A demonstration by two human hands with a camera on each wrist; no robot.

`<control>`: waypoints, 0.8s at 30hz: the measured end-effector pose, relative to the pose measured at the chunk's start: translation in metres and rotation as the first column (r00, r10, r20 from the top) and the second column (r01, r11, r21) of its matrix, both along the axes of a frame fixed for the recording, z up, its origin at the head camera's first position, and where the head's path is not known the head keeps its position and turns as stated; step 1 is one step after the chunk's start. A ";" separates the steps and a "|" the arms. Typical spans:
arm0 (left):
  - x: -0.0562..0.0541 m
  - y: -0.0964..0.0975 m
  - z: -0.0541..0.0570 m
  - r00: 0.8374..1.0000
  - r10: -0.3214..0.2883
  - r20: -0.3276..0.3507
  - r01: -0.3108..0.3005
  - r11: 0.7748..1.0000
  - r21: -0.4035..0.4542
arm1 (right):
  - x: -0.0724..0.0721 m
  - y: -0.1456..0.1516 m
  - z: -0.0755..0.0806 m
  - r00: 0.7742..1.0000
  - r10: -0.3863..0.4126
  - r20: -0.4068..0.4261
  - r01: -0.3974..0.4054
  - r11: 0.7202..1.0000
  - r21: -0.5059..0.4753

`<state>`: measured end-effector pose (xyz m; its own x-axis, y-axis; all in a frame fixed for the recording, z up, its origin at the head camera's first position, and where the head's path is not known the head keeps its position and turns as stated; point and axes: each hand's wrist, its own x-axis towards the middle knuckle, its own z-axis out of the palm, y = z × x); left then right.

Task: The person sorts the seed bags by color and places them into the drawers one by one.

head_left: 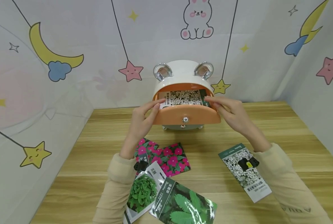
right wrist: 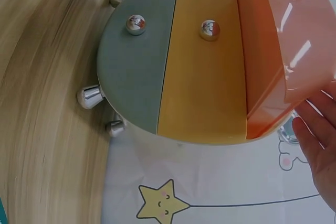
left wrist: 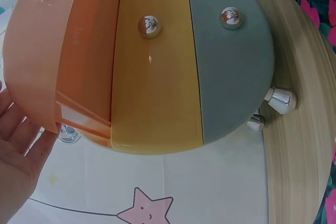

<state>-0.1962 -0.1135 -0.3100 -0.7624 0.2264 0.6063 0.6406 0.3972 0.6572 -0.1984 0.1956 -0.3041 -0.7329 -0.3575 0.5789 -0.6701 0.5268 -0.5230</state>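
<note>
A white-topped drawer cabinet [head_left: 183,72] with two silver rings like ears stands at the back of the table. Its orange top drawer [head_left: 187,116] is pulled out. Inside lies a seed packet [head_left: 184,97] printed with white flowers. My left hand [head_left: 141,120] is at the drawer's left end, index finger stretched over the packet's edge. At the other end, straight fingers of my right hand [head_left: 233,113] reach over the packet's dark green edge. Below, the yellow drawer [left wrist: 156,82] and grey-green drawer [right wrist: 137,72] are closed, each with a silver knob.
On the wooden table [head_left: 104,149], pink-flower packets [head_left: 173,158], a leafy-plant packet [head_left: 142,191] and a fern-leaf packet [head_left: 188,203] overlap near my left forearm. Another white-flower packet [head_left: 242,178] lies by my right wrist. A printed curtain [head_left: 99,37] hangs behind the cabinet.
</note>
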 end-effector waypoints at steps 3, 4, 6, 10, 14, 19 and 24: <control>0.003 0.001 -0.001 0.999 -0.010 -0.045 0.011 1.000 0.009 | 0.005 0.000 0.000 0.999 0.008 -0.033 -0.009 0.999 -0.036; 0.004 0.001 -0.001 0.999 -0.013 -0.053 0.014 1.000 0.011 | 0.006 0.000 0.000 0.998 0.013 -0.054 -0.016 0.998 -0.053; 0.007 0.002 -0.001 0.998 -0.015 -0.068 0.015 1.000 0.012 | 0.009 0.001 0.000 0.995 0.017 -0.102 -0.026 0.996 -0.084; 0.014 0.001 0.001 0.995 0.015 -0.095 -0.014 1.000 0.010 | 0.016 0.003 0.001 0.985 0.012 -0.173 -0.032 0.993 -0.111; 0.021 0.001 0.003 0.986 0.035 -0.164 -0.038 0.999 -0.015 | 0.024 0.003 0.002 0.975 0.006 -0.221 -0.027 0.996 -0.089; 0.029 0.003 0.003 0.972 0.028 -0.234 -0.036 0.999 -0.029 | 0.033 0.005 0.002 0.964 0.003 -0.267 -0.011 1.000 -0.027; 0.036 0.005 0.001 0.947 0.028 -0.321 -0.054 0.996 -0.072 | 0.045 0.007 0.003 0.961 -0.008 -0.275 0.019 0.999 0.037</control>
<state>-0.1604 -0.1088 -0.3095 -0.5414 0.2559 0.8009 0.7936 0.4701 0.3863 -0.1539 0.2028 -0.3012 -0.5522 -0.3753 0.7444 -0.7779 0.5531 -0.2982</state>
